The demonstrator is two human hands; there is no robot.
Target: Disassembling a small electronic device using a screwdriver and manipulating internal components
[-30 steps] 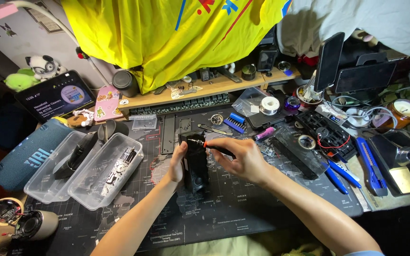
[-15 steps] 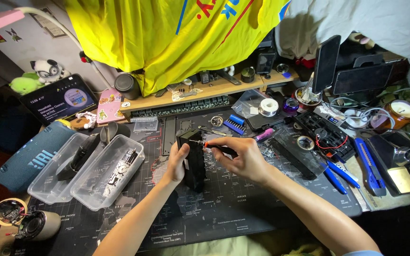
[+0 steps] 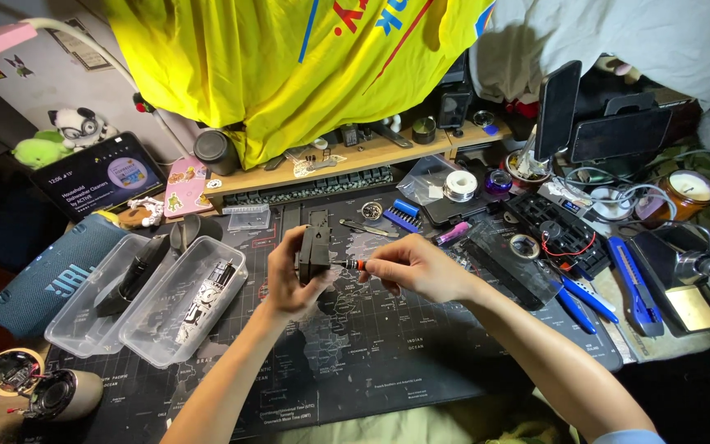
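Left hand (image 3: 289,279) clamped around a small black part (image 3: 315,251), held upright, long axis running away from the body, raised just above the mat (image 3: 388,370). Right hand (image 3: 417,267) pinched shut on a thin screwdriver (image 3: 353,264), shaft lying level and pointing left, tip touching the part's right side. Hands close together, almost meeting at the part; screwdriver axis crossing the part's axis at about a right angle. Left hand nearer the part, since wrapped on it; right reaching it only through the tool.

Left of the left hand: two clear tubs (image 3: 137,300) side by side, each with dark pieces inside. Farther left, one blue speaker (image 3: 47,275). Near the left elbow, one opened round speaker (image 3: 43,386), split into two halves.

Beyond the hands: one solder spool (image 3: 459,186), one blue bit holder (image 3: 404,215), one pink marker (image 3: 454,234).

Right of the right hand: one tape roll (image 3: 524,245), one blue knife (image 3: 630,284), one blue-handled pliers (image 3: 577,292), one candle (image 3: 688,193). Far beyond, one tablet (image 3: 96,174) and a yellow cloth (image 3: 289,66).
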